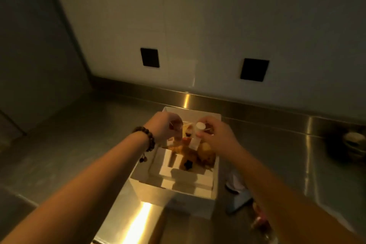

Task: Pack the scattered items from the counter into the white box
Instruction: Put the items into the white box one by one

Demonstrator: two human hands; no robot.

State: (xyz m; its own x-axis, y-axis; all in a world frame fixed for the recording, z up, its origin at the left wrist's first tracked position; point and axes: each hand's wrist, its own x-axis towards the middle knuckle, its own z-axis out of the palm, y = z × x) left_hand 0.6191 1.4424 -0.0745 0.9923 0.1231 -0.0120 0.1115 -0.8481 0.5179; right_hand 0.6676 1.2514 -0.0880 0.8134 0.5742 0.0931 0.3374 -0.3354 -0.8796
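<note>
The white box (174, 197) stands open on the steel counter, with white dividers in its near half and yellowish packed items (206, 152) in its far half. Over the far part of the box, my left hand (165, 128) has its fingers curled down round a small clear item that is too blurred to name. My right hand (216, 131) pinches a small bottle with a white cap (200, 126), held just above the box's contents. A bead bracelet circles my left wrist.
A pale blue item (238, 200) and small reddish items (259, 222) lie on the counter right of the box, partly under my right forearm. A dark round object (348, 144) sits at the far right. Behind runs the wall with two black sockets (150, 57).
</note>
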